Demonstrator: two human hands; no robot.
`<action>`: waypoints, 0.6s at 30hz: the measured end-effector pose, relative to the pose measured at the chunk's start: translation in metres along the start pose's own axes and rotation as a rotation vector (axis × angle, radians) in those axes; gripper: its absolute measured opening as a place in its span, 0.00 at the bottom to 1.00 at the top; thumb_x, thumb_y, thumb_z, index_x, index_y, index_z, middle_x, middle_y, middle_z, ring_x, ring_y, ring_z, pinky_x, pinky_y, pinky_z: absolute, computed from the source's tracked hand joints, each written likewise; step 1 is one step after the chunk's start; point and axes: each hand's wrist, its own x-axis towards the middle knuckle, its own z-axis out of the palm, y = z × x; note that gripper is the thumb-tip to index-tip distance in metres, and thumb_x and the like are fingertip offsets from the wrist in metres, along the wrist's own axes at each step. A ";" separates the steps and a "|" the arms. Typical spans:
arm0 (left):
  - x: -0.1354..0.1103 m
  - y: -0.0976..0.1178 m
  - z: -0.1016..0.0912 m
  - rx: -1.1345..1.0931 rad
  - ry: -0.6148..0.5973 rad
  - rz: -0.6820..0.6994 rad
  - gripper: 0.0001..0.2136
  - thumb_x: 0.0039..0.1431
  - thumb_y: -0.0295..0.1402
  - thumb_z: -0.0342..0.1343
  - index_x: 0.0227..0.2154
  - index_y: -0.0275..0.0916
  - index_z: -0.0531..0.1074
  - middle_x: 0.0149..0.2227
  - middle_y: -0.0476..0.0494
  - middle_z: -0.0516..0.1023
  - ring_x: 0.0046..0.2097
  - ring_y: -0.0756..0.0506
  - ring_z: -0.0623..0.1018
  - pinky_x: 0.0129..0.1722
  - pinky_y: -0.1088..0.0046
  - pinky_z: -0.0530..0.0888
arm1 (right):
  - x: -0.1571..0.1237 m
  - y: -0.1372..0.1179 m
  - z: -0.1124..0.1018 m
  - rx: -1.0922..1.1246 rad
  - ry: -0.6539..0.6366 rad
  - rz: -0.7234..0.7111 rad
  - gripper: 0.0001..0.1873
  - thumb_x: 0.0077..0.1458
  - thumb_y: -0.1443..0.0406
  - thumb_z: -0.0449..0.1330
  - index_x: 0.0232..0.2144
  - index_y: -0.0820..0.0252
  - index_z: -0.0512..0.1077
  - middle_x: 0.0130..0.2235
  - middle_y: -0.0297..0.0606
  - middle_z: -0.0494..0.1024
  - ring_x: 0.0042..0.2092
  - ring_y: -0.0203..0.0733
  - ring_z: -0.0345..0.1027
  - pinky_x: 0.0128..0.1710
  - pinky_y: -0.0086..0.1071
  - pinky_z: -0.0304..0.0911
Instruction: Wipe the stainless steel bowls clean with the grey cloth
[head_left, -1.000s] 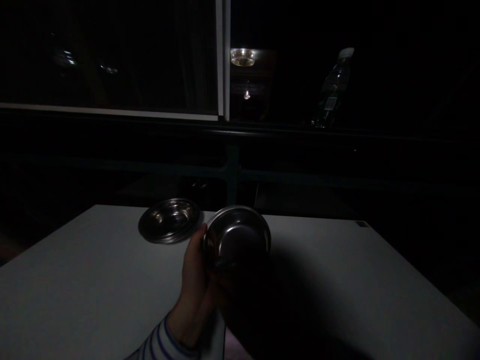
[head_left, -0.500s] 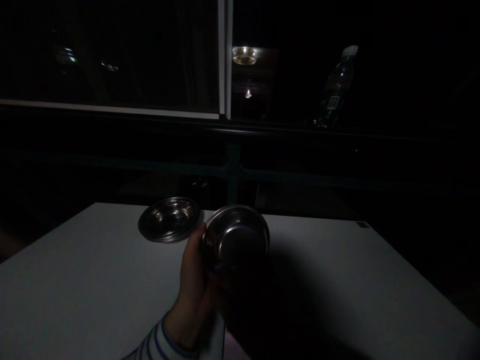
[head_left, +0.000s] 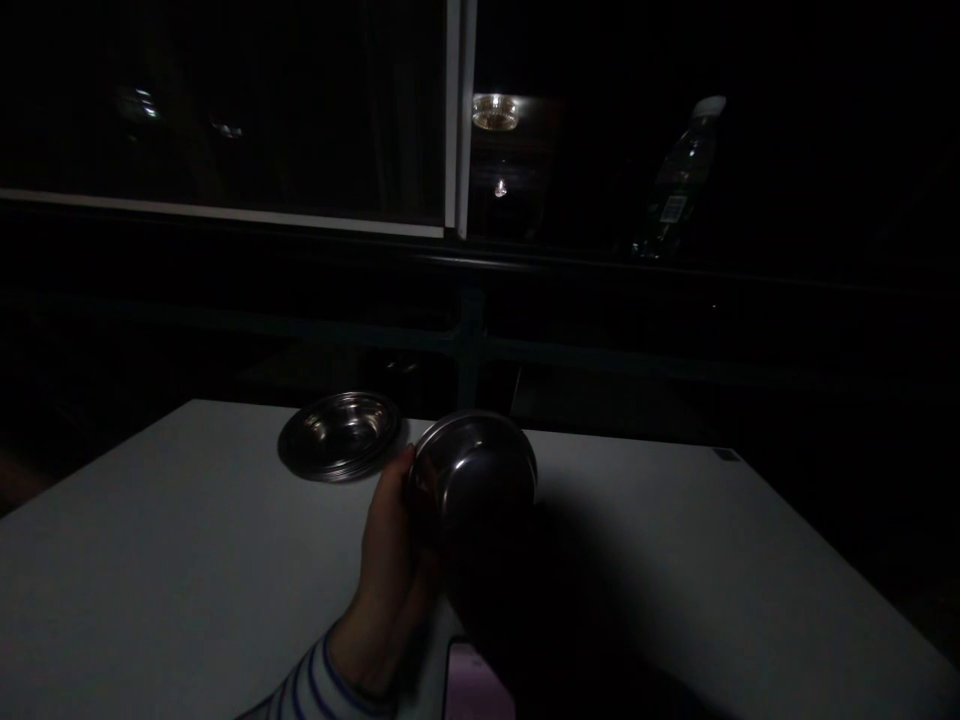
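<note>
My left hand point(head_left: 386, 570), in a striped sleeve, is closed on the left side of a shiny metal bowl point(head_left: 480, 440). The thumb lies along the rim, and the other fingers are hidden behind or under the bowl. It is held above the white table point(head_left: 225, 560), tilted so that its inside shows. A very dark shape, perhaps my right hand and arm point(head_left: 540, 600), covers the lower right of the bowl; no fingers can be made out there. Left of the bowl sits a stack of shallow metal dishes point(head_left: 341, 440).
A phone point(head_left: 472, 685) with a pinkish screen lies at the near edge, partly covered by the dark shape. Behind the table, a plastic bottle point(head_left: 682, 180) stands by the dark window, whose pale frame point(head_left: 459, 120) runs upright. The scene is very dim.
The dark shape has shifted over more of the bowl's lower part. More of the phone shows at the bottom. My left hand keeps its hold, and the view has moved slightly.
</note>
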 end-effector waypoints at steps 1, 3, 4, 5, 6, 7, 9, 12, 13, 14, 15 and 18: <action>0.000 0.000 0.000 -0.001 -0.012 -0.002 0.05 0.47 0.33 0.57 0.23 0.37 0.74 0.22 0.50 0.78 0.25 0.50 0.76 0.26 0.76 0.72 | 0.000 0.000 0.000 0.002 0.001 0.002 0.14 0.58 0.62 0.53 0.46 0.60 0.66 0.49 0.41 0.67 0.47 0.41 0.64 0.46 0.42 0.63; 0.000 0.000 0.000 -0.006 -0.038 -0.030 0.06 0.47 0.34 0.57 0.23 0.36 0.74 0.22 0.50 0.77 0.25 0.50 0.75 0.26 0.77 0.72 | -0.001 0.001 0.000 0.006 0.004 0.003 0.14 0.58 0.62 0.53 0.46 0.60 0.66 0.50 0.41 0.67 0.47 0.42 0.64 0.46 0.42 0.63; 0.000 0.000 0.000 -0.012 -0.045 -0.049 0.07 0.47 0.35 0.57 0.22 0.37 0.74 0.21 0.50 0.77 0.25 0.50 0.75 0.26 0.76 0.72 | -0.001 0.001 0.000 0.007 0.005 0.002 0.14 0.58 0.62 0.53 0.46 0.59 0.66 0.50 0.41 0.67 0.47 0.42 0.64 0.46 0.42 0.63; 0.000 0.000 0.001 -0.020 -0.047 -0.064 0.07 0.48 0.35 0.57 0.22 0.37 0.74 0.21 0.50 0.76 0.26 0.49 0.75 0.26 0.76 0.72 | -0.001 0.001 0.000 0.009 0.006 0.002 0.14 0.58 0.62 0.53 0.46 0.59 0.66 0.50 0.41 0.67 0.47 0.41 0.64 0.46 0.42 0.63; 0.000 0.000 0.001 -0.027 -0.046 -0.074 0.08 0.48 0.36 0.56 0.21 0.37 0.74 0.20 0.50 0.76 0.26 0.48 0.75 0.26 0.75 0.72 | -0.001 0.001 -0.001 0.010 0.007 0.001 0.14 0.58 0.62 0.53 0.46 0.59 0.66 0.50 0.41 0.67 0.47 0.41 0.64 0.46 0.42 0.63; 0.000 0.000 0.002 -0.029 -0.047 -0.086 0.08 0.48 0.37 0.56 0.21 0.38 0.74 0.20 0.50 0.76 0.26 0.48 0.76 0.26 0.74 0.72 | -0.001 0.001 -0.001 0.012 0.007 -0.001 0.14 0.58 0.62 0.53 0.46 0.59 0.66 0.50 0.41 0.67 0.47 0.41 0.64 0.46 0.42 0.63; 0.001 0.001 0.003 -0.022 -0.055 -0.106 0.09 0.49 0.37 0.55 0.21 0.37 0.73 0.20 0.49 0.76 0.25 0.48 0.75 0.25 0.74 0.72 | 0.000 0.002 -0.001 0.015 0.004 -0.001 0.14 0.58 0.62 0.53 0.46 0.60 0.66 0.50 0.41 0.67 0.47 0.42 0.64 0.46 0.43 0.62; 0.001 0.001 0.004 -0.020 -0.058 -0.107 0.09 0.49 0.36 0.55 0.20 0.37 0.73 0.20 0.49 0.76 0.24 0.49 0.75 0.25 0.75 0.72 | 0.000 0.003 0.000 0.016 -0.001 0.004 0.14 0.58 0.62 0.53 0.46 0.59 0.66 0.50 0.41 0.67 0.47 0.41 0.64 0.46 0.42 0.63; 0.001 0.001 0.004 -0.026 -0.042 -0.083 0.08 0.49 0.35 0.55 0.21 0.38 0.73 0.21 0.49 0.76 0.24 0.49 0.75 0.25 0.75 0.72 | 0.000 0.004 0.000 0.017 -0.002 0.007 0.14 0.58 0.62 0.52 0.46 0.59 0.66 0.50 0.41 0.67 0.47 0.41 0.64 0.46 0.41 0.63; 0.001 0.001 0.004 -0.028 -0.024 -0.056 0.08 0.50 0.35 0.55 0.21 0.38 0.74 0.22 0.49 0.77 0.25 0.49 0.75 0.25 0.75 0.72 | 0.000 0.004 0.001 0.017 -0.002 0.010 0.14 0.58 0.62 0.52 0.46 0.59 0.66 0.50 0.41 0.67 0.47 0.41 0.64 0.46 0.41 0.63; 0.001 0.000 0.004 -0.023 -0.012 -0.040 0.07 0.49 0.34 0.55 0.23 0.37 0.74 0.22 0.49 0.77 0.25 0.49 0.75 0.25 0.75 0.72 | 0.000 0.004 0.001 0.018 0.000 0.011 0.14 0.58 0.61 0.52 0.46 0.59 0.66 0.49 0.41 0.67 0.46 0.41 0.64 0.46 0.41 0.63; 0.001 -0.001 0.002 0.040 -0.030 -0.050 0.06 0.48 0.33 0.56 0.24 0.36 0.74 0.22 0.49 0.77 0.25 0.49 0.75 0.26 0.75 0.72 | -0.001 0.005 0.002 0.025 0.007 0.013 0.14 0.58 0.61 0.53 0.46 0.59 0.66 0.50 0.41 0.67 0.47 0.41 0.64 0.46 0.42 0.63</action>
